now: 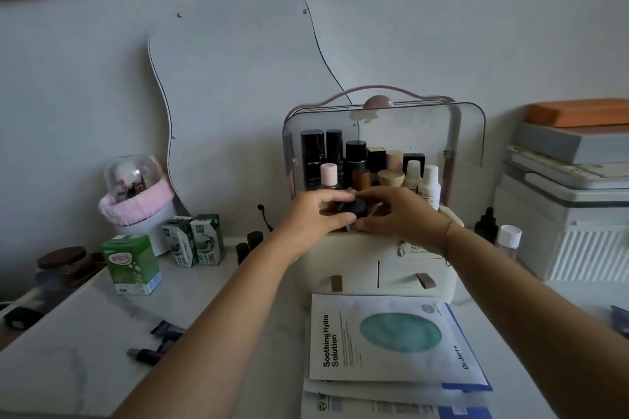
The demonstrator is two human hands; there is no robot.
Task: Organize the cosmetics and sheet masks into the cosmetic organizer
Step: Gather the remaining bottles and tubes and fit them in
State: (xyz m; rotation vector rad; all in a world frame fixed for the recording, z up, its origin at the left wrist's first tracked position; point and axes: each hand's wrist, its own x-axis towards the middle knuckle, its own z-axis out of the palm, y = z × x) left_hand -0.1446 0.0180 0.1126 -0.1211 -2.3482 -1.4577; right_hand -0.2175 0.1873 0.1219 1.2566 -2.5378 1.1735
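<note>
A white table is seen against a grey wall, on which a wavy-edged mirror is mounted. The cosmetic organizer is positioned at the rear centre of the table; its clear lid is raised, and two drawers with brown pull tabs are visible in its cream base. Bottles are packed upright in the upper compartment; "REVITALIFT" can be read on a tall black bottle at rear left. A stack of sheet masks is laid flat just in front of the organizer; the top one is printed "Soothing Hydra Solution" and "Dr.Jart+". Three green-and-white drink cartons are placed to the left; their writing cannot be read. Small dark tubes are scattered at front left.

Both arms are extended forward, palms down. A small dark round compact is held at the front edge of the upper compartment, pinched between the curled fingers of the left hand and the right hand.
</note>
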